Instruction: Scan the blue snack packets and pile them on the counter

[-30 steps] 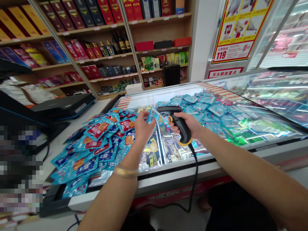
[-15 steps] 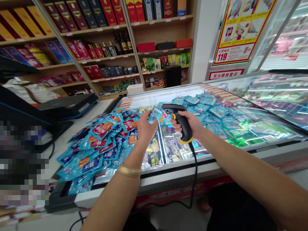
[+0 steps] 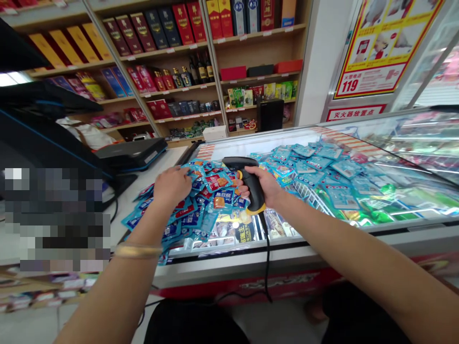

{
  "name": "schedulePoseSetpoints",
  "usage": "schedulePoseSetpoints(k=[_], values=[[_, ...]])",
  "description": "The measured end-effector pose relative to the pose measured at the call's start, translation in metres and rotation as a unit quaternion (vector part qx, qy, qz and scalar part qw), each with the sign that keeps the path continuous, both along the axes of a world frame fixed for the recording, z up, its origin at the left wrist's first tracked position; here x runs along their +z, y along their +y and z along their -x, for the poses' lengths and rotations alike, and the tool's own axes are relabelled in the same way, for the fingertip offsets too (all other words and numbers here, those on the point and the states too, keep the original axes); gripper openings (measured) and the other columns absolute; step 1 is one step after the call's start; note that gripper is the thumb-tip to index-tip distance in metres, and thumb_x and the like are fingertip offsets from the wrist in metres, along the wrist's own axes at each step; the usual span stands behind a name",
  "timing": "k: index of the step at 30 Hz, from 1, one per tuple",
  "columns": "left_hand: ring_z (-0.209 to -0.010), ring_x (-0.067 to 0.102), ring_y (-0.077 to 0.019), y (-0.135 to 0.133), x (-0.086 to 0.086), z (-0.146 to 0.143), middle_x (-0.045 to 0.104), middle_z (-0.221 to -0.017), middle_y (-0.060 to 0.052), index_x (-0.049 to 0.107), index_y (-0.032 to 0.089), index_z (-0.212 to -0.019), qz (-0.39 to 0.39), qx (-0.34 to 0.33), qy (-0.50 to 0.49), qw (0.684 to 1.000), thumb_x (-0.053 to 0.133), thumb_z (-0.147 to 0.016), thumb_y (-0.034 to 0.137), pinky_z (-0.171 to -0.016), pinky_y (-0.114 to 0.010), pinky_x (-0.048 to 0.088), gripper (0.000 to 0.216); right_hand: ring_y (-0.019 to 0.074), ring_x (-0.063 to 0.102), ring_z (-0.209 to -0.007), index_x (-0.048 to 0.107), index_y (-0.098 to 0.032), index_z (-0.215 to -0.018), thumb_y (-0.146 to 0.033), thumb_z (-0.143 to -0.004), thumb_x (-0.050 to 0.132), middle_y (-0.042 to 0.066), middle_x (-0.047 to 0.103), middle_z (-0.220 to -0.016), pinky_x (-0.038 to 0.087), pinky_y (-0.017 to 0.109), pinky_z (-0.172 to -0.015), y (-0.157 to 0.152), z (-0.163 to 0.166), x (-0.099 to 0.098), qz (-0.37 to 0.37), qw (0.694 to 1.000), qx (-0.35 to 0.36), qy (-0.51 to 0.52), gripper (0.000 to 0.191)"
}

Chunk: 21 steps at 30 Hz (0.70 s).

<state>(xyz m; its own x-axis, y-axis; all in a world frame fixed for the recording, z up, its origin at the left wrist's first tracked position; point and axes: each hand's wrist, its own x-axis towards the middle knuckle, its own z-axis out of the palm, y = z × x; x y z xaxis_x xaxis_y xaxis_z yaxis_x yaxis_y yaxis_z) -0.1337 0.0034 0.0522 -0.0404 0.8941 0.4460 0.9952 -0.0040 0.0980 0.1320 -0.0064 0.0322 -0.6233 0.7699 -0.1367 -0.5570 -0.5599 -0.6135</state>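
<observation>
My right hand point(image 3: 263, 186) is wrapped round the handle of a black and yellow barcode scanner point(image 3: 253, 186), whose head points left above the freezer lid. Its cable hangs down over the freezer's front edge. My left hand point(image 3: 172, 187) rests on a heap of blue snack packets point(image 3: 193, 212) with red and dark blue labels, to the left of the scanner. Its fingers curl down into the heap; the tips are partly hidden, and I cannot make out what is in them. To the right of the scanner lies a second spread of blue packets point(image 3: 319, 160), several with their backs up.
Both heaps lie on the glass lid of a chest freezer point(image 3: 229, 260), with frozen goods showing through it. At left stand a dark monitor point(image 3: 53, 129) and a black device point(image 3: 132, 153) on a counter. Shelves point(image 3: 172, 91) of boxes and bottles line the back wall.
My left hand held a packet in front of the scanner; it has moved left to the heap without that packet showing in it. The view has turned left; my right hand keeps the scanner.
</observation>
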Motion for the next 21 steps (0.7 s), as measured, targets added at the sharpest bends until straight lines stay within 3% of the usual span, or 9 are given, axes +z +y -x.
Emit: schedulePoseSetpoints(k=[2, 6, 9, 12, 16, 21], values=[[-0.13, 0.053, -0.0369, 0.001, -0.01, 0.005, 0.06, -0.137, -0.02, 0.063, 0.013, -0.131, 0.046, -0.016, 0.017, 0.999, 0.039, -0.088, 0.025, -0.108, -0.052, 0.041, 0.051, 0.0102, 0.047, -0.048, 0.054, -0.016, -0.086, -0.03, -0.092, 0.049, 0.001, 0.055, -0.063, 0.043, 0.019, -0.042, 0.0, 0.009, -0.003, 0.0, 1.0, 0.018, 0.008, 0.015], [-0.142, 0.041, -0.0394, -0.002, -0.016, 0.003, 0.05, -0.151, -0.017, 0.054, 0.018, -0.141, 0.047, -0.006, 0.005, 0.999, 0.033, -0.092, 0.028, -0.113, -0.062, 0.032, 0.054, 0.0104, 0.047, -0.047, 0.054, -0.016, -0.086, -0.029, -0.091, 0.05, 0.002, 0.055, -0.063, 0.042, 0.018, -0.042, -0.002, 0.014, -0.009, -0.004, 1.0, 0.028, 0.007, 0.014], [-0.144, 0.037, -0.0409, -0.006, -0.01, -0.001, 0.048, -0.153, -0.016, 0.055, 0.021, -0.141, 0.014, 0.005, -0.025, 1.0, 0.037, -0.092, 0.031, -0.114, -0.065, 0.028, 0.054, 0.0104, 0.047, -0.049, 0.055, -0.017, -0.086, -0.029, -0.09, 0.051, 0.002, 0.055, -0.064, 0.042, 0.018, -0.041, -0.002, 0.007, -0.009, -0.005, 1.0, 0.018, 0.009, 0.013], [-0.14, 0.042, -0.036, -0.009, -0.004, -0.015, 0.052, -0.148, -0.015, 0.058, 0.021, -0.137, -0.052, -0.023, -0.048, 0.997, 0.041, -0.09, 0.032, -0.116, -0.058, 0.03, 0.051, 0.0102, 0.047, -0.049, 0.055, -0.017, -0.086, -0.03, -0.089, 0.055, 0.002, 0.055, -0.066, 0.043, 0.019, -0.042, -0.003, -0.006, -0.006, -0.014, 1.0, 0.003, 0.016, 0.014], [-0.126, 0.054, -0.0301, -0.009, -0.002, -0.061, 0.062, -0.132, -0.015, 0.063, 0.018, -0.127, -0.103, -0.134, -0.07, 0.983, 0.046, -0.09, 0.033, -0.112, -0.048, 0.038, 0.044, 0.0101, 0.046, -0.05, 0.056, -0.017, -0.086, -0.029, -0.088, 0.055, 0.001, 0.055, -0.066, 0.042, 0.019, -0.042, -0.012, -0.038, 0.001, -0.029, 0.999, -0.028, 0.005, 0.013], [-0.12, 0.058, -0.0308, -0.011, -0.014, -0.158, 0.065, -0.125, -0.017, 0.066, 0.015, -0.122, -0.043, -0.249, -0.1, 0.962, 0.053, -0.088, 0.029, -0.108, -0.047, 0.043, 0.039, 0.0094, 0.044, -0.049, 0.058, -0.015, -0.087, -0.028, -0.086, 0.055, 0.002, 0.054, -0.066, 0.041, 0.018, -0.042, -0.03, -0.108, 0.003, -0.035, 0.992, -0.121, -0.028, 0.013]])
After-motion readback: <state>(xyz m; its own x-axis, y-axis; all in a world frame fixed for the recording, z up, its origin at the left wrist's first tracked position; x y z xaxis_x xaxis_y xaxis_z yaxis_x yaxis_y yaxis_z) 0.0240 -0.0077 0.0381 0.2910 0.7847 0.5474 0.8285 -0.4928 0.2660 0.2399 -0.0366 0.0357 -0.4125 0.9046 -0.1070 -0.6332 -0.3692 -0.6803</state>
